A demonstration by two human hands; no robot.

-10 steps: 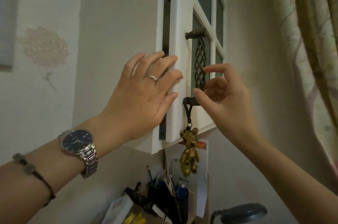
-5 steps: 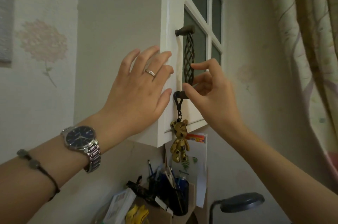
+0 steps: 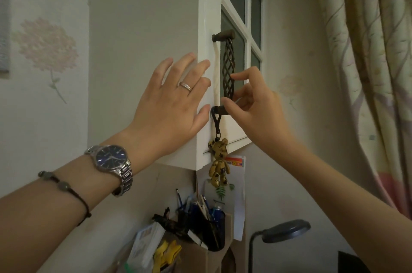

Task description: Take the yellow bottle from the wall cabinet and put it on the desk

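The white wall cabinet (image 3: 145, 16) hangs straight ahead, and its glass-paned door (image 3: 235, 127) lies flush against the frame. My left hand (image 3: 169, 103) rests flat and open on the cabinet's front edge, fingertips touching the door's rim. My right hand (image 3: 256, 107) pinches the lower end of the dark twisted-metal handle (image 3: 228, 67) between thumb and fingers. A golden bear charm (image 3: 218, 161) dangles from that end of the handle. No yellow bottle is in sight; the cabinet's inside is hidden.
Below the cabinet stands a cluttered desk corner with a dark pen holder (image 3: 207, 228), a white packet (image 3: 147, 243) and a crumpled yellow item (image 3: 167, 255). A grey desk lamp (image 3: 285, 230) sits lower right. A patterned curtain (image 3: 379, 71) hangs at the right.
The cabinet door was ajar a second ago and has swung shut against the frame. Both hands stayed on it, the right one at the handle.
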